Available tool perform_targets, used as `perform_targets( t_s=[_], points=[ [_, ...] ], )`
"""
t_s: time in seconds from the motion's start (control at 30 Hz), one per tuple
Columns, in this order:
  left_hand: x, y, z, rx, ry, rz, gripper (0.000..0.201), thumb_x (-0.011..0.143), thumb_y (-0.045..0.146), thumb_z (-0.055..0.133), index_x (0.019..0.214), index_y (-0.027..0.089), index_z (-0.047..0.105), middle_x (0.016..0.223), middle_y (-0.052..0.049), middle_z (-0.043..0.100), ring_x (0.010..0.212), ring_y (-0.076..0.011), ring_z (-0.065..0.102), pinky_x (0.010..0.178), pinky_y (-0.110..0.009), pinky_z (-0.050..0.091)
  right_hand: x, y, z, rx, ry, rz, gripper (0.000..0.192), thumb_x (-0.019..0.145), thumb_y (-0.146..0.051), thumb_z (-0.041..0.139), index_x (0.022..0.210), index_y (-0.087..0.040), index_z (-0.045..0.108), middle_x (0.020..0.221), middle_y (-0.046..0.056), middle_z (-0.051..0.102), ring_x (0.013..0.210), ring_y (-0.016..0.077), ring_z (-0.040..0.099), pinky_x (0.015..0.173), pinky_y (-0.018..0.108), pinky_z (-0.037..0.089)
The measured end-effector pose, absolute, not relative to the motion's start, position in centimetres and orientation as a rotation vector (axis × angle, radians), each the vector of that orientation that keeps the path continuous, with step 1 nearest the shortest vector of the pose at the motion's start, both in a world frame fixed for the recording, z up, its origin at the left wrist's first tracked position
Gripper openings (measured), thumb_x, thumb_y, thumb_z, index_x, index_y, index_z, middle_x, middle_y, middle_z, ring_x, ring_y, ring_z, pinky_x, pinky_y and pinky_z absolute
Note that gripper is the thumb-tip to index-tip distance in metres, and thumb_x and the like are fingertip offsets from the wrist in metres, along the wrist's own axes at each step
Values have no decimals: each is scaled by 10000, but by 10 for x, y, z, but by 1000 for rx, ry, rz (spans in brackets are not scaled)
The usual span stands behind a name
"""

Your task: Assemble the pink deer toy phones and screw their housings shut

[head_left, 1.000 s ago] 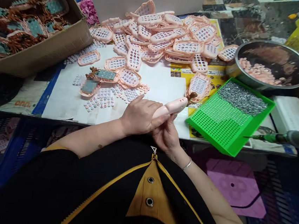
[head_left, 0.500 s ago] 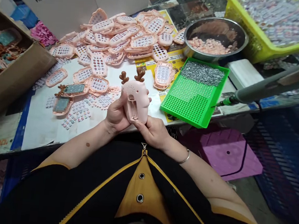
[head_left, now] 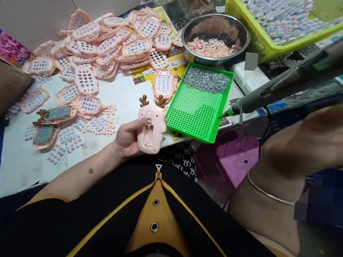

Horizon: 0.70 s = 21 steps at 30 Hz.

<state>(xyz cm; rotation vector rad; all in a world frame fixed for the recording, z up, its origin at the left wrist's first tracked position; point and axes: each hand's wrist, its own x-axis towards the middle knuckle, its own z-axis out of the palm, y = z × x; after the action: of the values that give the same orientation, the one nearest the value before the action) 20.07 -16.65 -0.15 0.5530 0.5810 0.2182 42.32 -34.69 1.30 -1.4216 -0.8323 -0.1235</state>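
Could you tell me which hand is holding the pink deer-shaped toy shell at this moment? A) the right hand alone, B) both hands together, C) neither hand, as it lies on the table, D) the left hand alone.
D: the left hand alone grips the pink deer-shaped toy shell with its open back facing up, while the right hand is raised off to the side, near the electric screwdriver.

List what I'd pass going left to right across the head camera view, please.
Cardboard box → pile of pink keypad shells → left hand holding pink deer toy → green tray → right hand, raised and blurred.
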Motion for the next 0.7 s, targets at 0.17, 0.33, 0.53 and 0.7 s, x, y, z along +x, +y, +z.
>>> perform_targets(
  t_s=[0.17, 0.33, 0.53, 0.7],
  points=[
    [217, -167, -4, 543, 560, 166, 375, 745, 169, 705, 1109, 90, 669, 921, -101, 770, 794, -209, 731, 761, -328, 593, 449, -334, 21, -1371, -919, 169, 306, 742, -546, 803, 996, -380, 758, 893, -6, 734, 791, 249, 703, 759, 496, 577],
    [231, -166, 0, 611, 600, 110, 347, 739, 155, 732, 1075, 96, 667, 865, -77, 763, 743, -189, 723, 717, -301, 576, 437, -303, 30, -1265, -826, 196, 221, 680, -437, 817, 870, -339, 764, 635, -30, 585, 531, 172, 551, 543, 378, 495],
    [237, -170, 3, 678, 695, 83, 258, 768, 171, 758, 1002, 117, 665, 791, -56, 748, 680, -151, 689, 678, -275, 548, 416, -271, 7, -1073, -872, 81, 224, 737, -373, 711, 935, -310, 626, 536, -81, 475, 391, 115, 418, 420, 295, 402],
    [238, -168, 1, 660, 717, 128, 287, 732, 174, 790, 987, 132, 665, 792, -43, 744, 672, -152, 675, 683, -298, 547, 414, -268, -14, -1184, -1001, 62, 302, 828, -567, 629, 997, -350, 502, 578, -79, 405, 425, 136, 419, 453, 314, 402]
  ],
)
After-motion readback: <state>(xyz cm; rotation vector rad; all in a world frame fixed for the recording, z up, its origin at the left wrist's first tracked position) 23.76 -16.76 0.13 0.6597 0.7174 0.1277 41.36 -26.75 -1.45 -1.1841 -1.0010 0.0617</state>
